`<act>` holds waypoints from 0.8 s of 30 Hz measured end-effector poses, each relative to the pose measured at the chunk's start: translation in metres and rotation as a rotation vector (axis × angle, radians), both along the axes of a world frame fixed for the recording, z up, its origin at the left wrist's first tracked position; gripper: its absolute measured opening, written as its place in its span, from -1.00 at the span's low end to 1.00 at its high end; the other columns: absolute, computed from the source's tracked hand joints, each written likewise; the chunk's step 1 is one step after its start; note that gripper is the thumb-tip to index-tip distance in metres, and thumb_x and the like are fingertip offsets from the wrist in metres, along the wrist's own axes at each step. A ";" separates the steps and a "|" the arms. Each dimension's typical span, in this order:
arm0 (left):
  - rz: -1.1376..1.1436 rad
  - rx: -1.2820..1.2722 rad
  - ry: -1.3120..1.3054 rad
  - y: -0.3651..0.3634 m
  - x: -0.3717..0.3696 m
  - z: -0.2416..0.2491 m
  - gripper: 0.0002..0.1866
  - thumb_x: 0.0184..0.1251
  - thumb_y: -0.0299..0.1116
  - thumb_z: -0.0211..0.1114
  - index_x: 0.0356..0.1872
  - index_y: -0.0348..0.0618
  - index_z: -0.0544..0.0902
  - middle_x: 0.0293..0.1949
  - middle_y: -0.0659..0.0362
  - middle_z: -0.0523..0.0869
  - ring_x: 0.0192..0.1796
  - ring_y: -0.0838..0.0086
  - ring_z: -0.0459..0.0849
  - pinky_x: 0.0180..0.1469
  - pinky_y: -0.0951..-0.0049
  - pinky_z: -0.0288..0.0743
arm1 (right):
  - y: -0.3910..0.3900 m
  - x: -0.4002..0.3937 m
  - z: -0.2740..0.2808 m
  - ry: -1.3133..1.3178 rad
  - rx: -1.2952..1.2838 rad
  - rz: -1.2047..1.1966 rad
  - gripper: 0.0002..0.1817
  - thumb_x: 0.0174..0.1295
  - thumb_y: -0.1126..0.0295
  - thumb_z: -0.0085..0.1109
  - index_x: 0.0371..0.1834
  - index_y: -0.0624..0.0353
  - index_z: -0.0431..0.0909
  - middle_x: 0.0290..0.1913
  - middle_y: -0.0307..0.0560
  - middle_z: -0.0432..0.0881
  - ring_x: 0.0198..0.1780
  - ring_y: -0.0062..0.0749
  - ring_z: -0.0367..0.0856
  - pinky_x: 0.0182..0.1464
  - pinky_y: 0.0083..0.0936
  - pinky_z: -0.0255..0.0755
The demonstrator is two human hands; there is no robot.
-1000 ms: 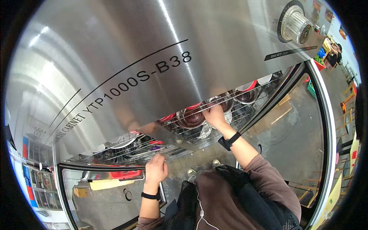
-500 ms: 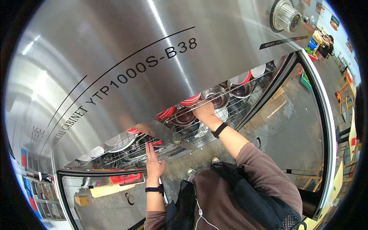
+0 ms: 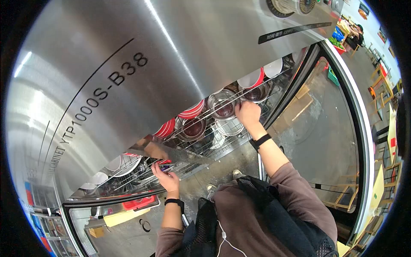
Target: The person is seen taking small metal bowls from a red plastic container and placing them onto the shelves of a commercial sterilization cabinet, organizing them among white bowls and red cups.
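Head view: my right hand [image 3: 248, 113] touches a shiny round bowl [image 3: 222, 105], perhaps steadying it, grip unclear; left hand [image 3: 169, 180] released.

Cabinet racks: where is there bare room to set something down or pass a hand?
Passing: probably between the left hand and right hand, in front of the wire racks, above bare floor by the shoes. Setting down: no sure gap on the racks; red-striped bowls, clear bowls and white bowls crowd there.
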State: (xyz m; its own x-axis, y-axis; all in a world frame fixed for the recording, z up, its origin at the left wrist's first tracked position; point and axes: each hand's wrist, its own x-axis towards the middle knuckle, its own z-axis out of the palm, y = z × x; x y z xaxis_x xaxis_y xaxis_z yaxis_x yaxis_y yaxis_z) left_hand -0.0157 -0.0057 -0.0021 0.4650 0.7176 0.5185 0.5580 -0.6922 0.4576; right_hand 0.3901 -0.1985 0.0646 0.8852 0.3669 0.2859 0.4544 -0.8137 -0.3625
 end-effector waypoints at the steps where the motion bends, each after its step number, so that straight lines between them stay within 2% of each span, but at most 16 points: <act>1: 0.009 0.008 -0.012 0.000 0.000 -0.001 -0.16 0.11 -0.63 0.12 0.56 -0.35 0.23 0.59 -0.27 0.22 0.52 -0.25 0.37 0.29 0.03 0.58 | 0.005 0.002 0.002 0.054 -0.028 0.004 -0.56 0.26 0.03 0.28 -0.44 0.25 0.77 -0.39 0.20 0.78 -0.31 0.12 0.81 -0.21 -0.03 0.69; 4: -0.004 0.023 0.028 0.001 -0.006 0.002 -0.16 0.12 -0.62 0.12 0.56 -0.32 0.25 0.59 -0.25 0.23 0.54 -0.25 0.35 0.34 0.02 0.55 | 0.023 0.006 0.010 0.165 -0.104 0.042 -0.62 0.27 0.07 0.25 -0.31 0.19 0.81 -0.23 0.15 0.84 -0.16 0.05 0.84 -0.07 -0.06 0.71; 7: -0.027 -0.045 0.024 0.000 -0.010 0.006 -0.16 0.09 -0.62 0.12 0.56 -0.29 0.28 0.59 -0.25 0.25 0.54 -0.25 0.35 0.39 0.01 0.50 | 0.045 0.005 0.020 0.182 -0.049 0.082 -0.65 0.27 0.07 0.25 -0.22 0.12 0.81 -0.11 0.13 0.84 -0.03 0.04 0.83 0.03 -0.09 0.69; 8: -0.032 -0.065 0.036 -0.002 -0.011 0.012 -0.16 0.09 -0.62 0.12 0.55 -0.30 0.29 0.58 -0.25 0.25 0.54 -0.25 0.35 0.41 0.01 0.48 | 0.058 0.014 -0.001 0.106 0.032 0.083 -0.65 0.29 0.06 0.27 -0.17 0.10 0.81 -0.06 0.14 0.83 0.06 0.05 0.81 0.11 -0.11 0.67; 9: -0.036 -0.084 0.048 -0.002 -0.011 0.017 -0.16 0.08 -0.62 0.11 0.55 -0.30 0.29 0.58 -0.25 0.26 0.53 -0.26 0.36 0.42 0.01 0.46 | 0.062 0.018 0.004 0.235 0.007 0.120 -0.60 0.30 0.03 0.27 -0.08 0.14 0.78 0.04 0.16 0.80 0.12 0.05 0.78 0.16 -0.12 0.65; 11: -0.057 -0.049 0.049 0.002 -0.014 0.015 -0.17 0.07 -0.62 0.11 0.54 -0.30 0.30 0.56 -0.25 0.29 0.52 -0.26 0.36 0.43 0.00 0.44 | 0.082 0.026 0.011 0.330 -0.107 0.158 -0.55 0.31 0.02 0.26 0.02 0.17 0.76 0.04 0.17 0.80 0.11 0.07 0.78 0.19 -0.10 0.64; 14: -0.061 -0.040 0.044 0.002 -0.013 0.017 -0.18 0.06 -0.63 0.10 0.52 -0.30 0.31 0.54 -0.24 0.32 0.52 -0.26 0.36 0.46 0.00 0.40 | 0.094 0.035 -0.002 0.110 -0.065 0.322 -0.51 0.32 -0.01 0.23 0.09 0.14 0.75 0.03 0.17 0.81 0.13 0.09 0.78 0.21 -0.08 0.64; 18: -0.053 -0.053 0.013 -0.002 -0.009 0.022 -0.18 0.05 -0.64 0.10 0.51 -0.30 0.32 0.52 -0.24 0.34 0.52 -0.25 0.35 0.47 -0.03 0.38 | 0.132 0.080 -0.082 -0.097 0.100 0.410 -0.52 0.36 -0.05 0.17 0.11 0.04 0.76 0.04 0.16 0.81 0.09 0.16 0.78 0.16 -0.02 0.66; 20: -0.045 -0.061 -0.007 0.002 -0.009 0.017 -0.19 0.05 -0.65 0.10 0.50 -0.30 0.33 0.52 -0.24 0.35 0.52 -0.25 0.35 0.47 -0.04 0.37 | 0.137 0.087 -0.090 -0.106 0.162 0.435 -0.52 0.37 -0.05 0.16 0.12 0.02 0.75 0.06 0.16 0.80 0.07 0.19 0.78 0.15 0.00 0.66; 24: -0.041 -0.067 -0.032 0.002 -0.008 0.014 -0.21 0.04 -0.65 0.09 0.48 -0.29 0.35 0.49 -0.24 0.38 0.50 -0.26 0.37 0.48 -0.06 0.34 | 0.117 0.074 -0.055 -0.080 0.316 0.457 -0.52 0.35 -0.02 0.19 0.13 0.08 0.74 0.07 0.18 0.79 0.09 0.21 0.77 0.15 -0.01 0.65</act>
State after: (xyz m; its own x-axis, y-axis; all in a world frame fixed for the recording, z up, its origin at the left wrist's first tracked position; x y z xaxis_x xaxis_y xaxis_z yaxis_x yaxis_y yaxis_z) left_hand -0.0240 -0.0039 0.0119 0.4785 0.7321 0.4850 0.5145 -0.6812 0.5208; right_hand 0.4639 -0.0810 0.0099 0.6272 0.5939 0.5039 0.7715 -0.3853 -0.5063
